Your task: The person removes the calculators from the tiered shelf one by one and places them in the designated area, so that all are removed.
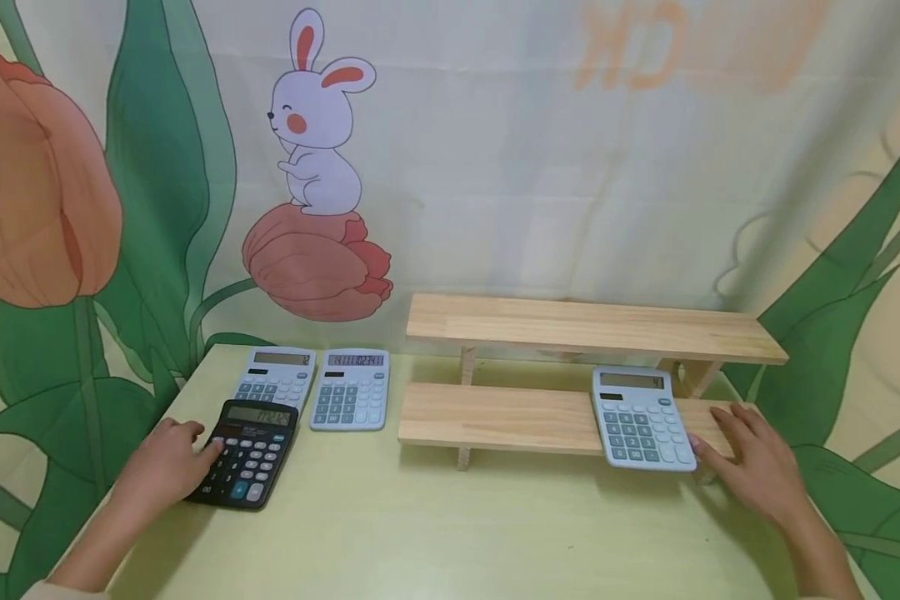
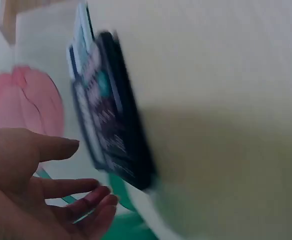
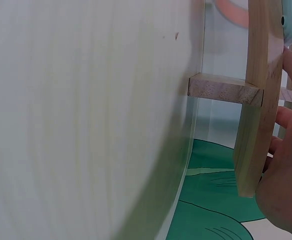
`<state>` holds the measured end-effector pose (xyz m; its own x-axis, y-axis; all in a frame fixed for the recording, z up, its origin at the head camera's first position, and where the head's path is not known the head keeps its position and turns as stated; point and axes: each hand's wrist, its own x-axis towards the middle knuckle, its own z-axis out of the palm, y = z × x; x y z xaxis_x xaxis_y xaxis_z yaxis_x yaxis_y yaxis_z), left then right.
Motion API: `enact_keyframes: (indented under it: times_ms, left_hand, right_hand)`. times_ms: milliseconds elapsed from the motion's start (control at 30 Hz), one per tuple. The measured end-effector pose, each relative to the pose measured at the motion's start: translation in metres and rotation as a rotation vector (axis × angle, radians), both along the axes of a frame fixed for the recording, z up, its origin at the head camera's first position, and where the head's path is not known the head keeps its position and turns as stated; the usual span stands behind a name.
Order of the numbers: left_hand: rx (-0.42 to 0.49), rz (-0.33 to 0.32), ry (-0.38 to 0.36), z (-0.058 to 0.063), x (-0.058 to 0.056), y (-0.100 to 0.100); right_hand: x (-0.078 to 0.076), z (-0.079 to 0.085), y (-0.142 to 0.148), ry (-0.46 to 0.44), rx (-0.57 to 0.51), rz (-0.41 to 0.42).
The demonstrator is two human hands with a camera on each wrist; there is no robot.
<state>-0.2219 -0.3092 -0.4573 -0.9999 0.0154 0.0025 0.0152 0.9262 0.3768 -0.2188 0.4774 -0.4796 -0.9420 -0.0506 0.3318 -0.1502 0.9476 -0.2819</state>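
Note:
My left hand [image 1: 168,467] is at the left side of a black calculator [image 1: 251,454], thumb and fingers apart and loosely bent. In the left wrist view, a gap shows between the fingertips [image 2: 106,192] and the blurred black calculator [image 2: 111,115]. On the lower step of a wooden two-tier shelf [image 1: 495,414] lies a light blue calculator [image 1: 641,417], its lower edge reaching past the step's front. My right hand [image 1: 753,458] rests at the step's right end, fingers spread, thumb by that calculator's right edge. The right wrist view shows this hand [image 3: 291,155] beside the wooden step [image 3: 256,145].
Two more light blue calculators stand at the table's back left: one [image 1: 279,364] partly hidden behind the black one, the other [image 1: 350,392] just right of it. A printed curtain [image 1: 487,167] hangs behind the pale table [image 1: 435,533].

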Motion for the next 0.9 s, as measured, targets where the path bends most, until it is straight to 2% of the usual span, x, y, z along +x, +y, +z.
enact_keyframes:
  times_ms: [100,233,367,467,600,667,800,900]
  left_hand:
    - [-0.005,-0.022,0.109,0.015,0.007,0.032]
    - [0.077,-0.128,0.205,0.037,0.014,0.082]
    - [0.211,-0.235,0.260,0.055,0.017,0.133]
    - [0.384,-0.311,0.219,0.062,0.016,0.172]
    - [0.625,-0.390,0.133,0.061,0.014,0.219]
    - [0.709,-0.426,0.114,0.058,0.013,0.240]
    - [0.777,-0.499,0.098,0.055,0.007,0.278]
    - [0.801,-0.524,0.068,0.055,0.002,0.304]
  right_hand:
    - [0.000,0.001,-0.001,0.004,0.003,-0.001]
    - [0.000,0.001,-0.002,0.006,0.002,-0.003]
    - [-0.001,0.000,-0.001,-0.002,0.004,-0.006]
    - [-0.001,0.000,-0.002,-0.004,0.006,-0.006]
    - [0.000,0.000,-0.003,-0.014,-0.003,-0.004]
    - [0.000,-0.001,-0.003,-0.019,-0.005,-0.004]
    - [-0.001,-0.001,-0.002,-0.014,0.001,-0.005]
    - [-0.002,0.001,-0.001,-0.005,0.007,-0.003]
